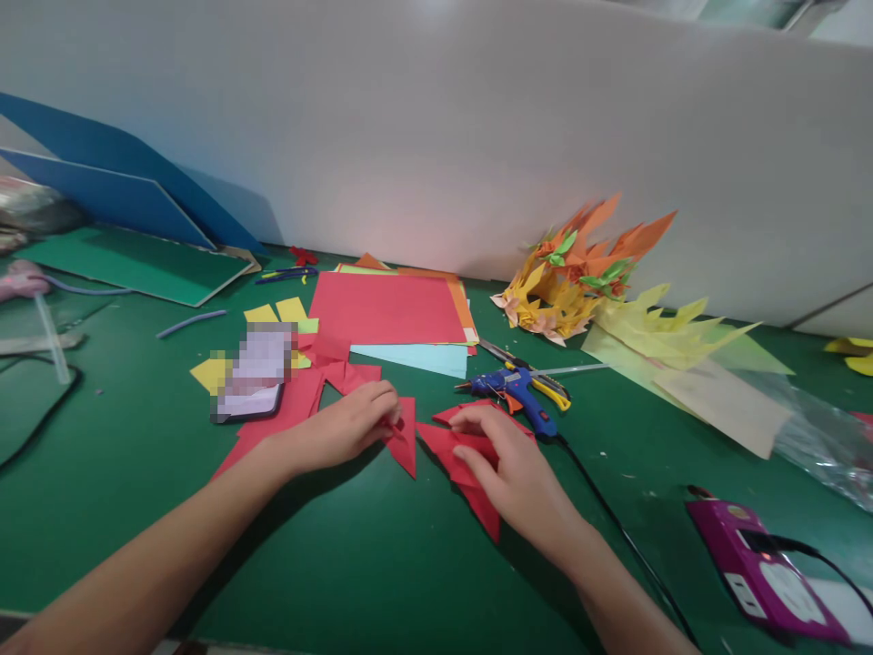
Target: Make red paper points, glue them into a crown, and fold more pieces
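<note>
My left hand (372, 414) is closed, its fingertips pinched on a small red folded paper (404, 437) with a pointed lower end. My right hand (508, 455) lies over another red folded paper (443, 443), thumb and forefinger apart with red paper showing between them. Part of that piece is hidden beneath the palm. More red paper pieces (290, 400) lie left of my left hand, partly under a phone (255, 373). Just beyond my right hand is a blue glue gun (522, 393) with a clear glue stick in its back.
A stack of coloured sheets (392, 309) lies behind the hands, with a yellow cutter (549, 391) to its right. A paper crown (552, 296) stands by the white wall. A purple power strip (764, 569) sits front right. Blue boards (123, 191) lean at left.
</note>
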`<state>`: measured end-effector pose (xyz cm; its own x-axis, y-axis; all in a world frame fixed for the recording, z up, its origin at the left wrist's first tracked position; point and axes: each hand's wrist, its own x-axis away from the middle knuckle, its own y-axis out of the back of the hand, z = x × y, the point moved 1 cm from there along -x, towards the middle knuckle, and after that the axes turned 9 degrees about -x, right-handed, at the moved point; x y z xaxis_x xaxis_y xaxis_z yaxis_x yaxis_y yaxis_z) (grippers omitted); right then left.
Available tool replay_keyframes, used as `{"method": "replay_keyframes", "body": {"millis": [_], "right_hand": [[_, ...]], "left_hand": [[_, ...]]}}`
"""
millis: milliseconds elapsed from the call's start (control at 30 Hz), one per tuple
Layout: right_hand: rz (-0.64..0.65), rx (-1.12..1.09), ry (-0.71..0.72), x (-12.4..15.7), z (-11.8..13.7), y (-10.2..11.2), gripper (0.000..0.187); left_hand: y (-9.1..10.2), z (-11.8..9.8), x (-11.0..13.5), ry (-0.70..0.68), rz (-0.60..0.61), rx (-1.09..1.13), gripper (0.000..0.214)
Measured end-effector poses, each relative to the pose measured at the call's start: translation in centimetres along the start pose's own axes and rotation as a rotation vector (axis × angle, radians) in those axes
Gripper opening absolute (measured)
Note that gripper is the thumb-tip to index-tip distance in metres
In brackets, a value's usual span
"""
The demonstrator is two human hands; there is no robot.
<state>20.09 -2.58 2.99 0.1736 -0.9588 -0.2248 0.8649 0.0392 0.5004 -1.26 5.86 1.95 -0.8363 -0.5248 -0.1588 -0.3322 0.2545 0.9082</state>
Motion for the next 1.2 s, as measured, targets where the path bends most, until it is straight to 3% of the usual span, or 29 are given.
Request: {"method": "replay_keyframes", "body": {"millis": [267, 533, 633, 967, 1200], "right_hand": [[0.043, -0.035, -0.081, -2.3, -0.9, -2.4, 0.016], [0.005, -0.11, -0.082, -2.1, -1.9, -2.4, 0.02], [0.003, -0.091, -0.08, -2.1, -1.8, -2.8, 0.021], [0.085, -0.064, -0.06, -2.2, -1.6, -3.6, 0.022], [0.031, -0.15, -0.094, -1.9, -1.6, -3.9, 0.034]], "left_hand": [[0.0, 0.1, 0.1, 0.033, 0.04, 0.011, 0.012], [0.0, -0.2, 0.3, -0.008, 0.068, -0.065, 0.024], [0.1, -0.3, 0.4, 0.016, 0.088, -0.071, 0.016], [-0.5, -0.5, 0.3, 0.036, 0.065, -0.113, 0.024], [-0.8, -0.4, 0.4, 0.045, 0.08, -0.104, 0.025]]}}
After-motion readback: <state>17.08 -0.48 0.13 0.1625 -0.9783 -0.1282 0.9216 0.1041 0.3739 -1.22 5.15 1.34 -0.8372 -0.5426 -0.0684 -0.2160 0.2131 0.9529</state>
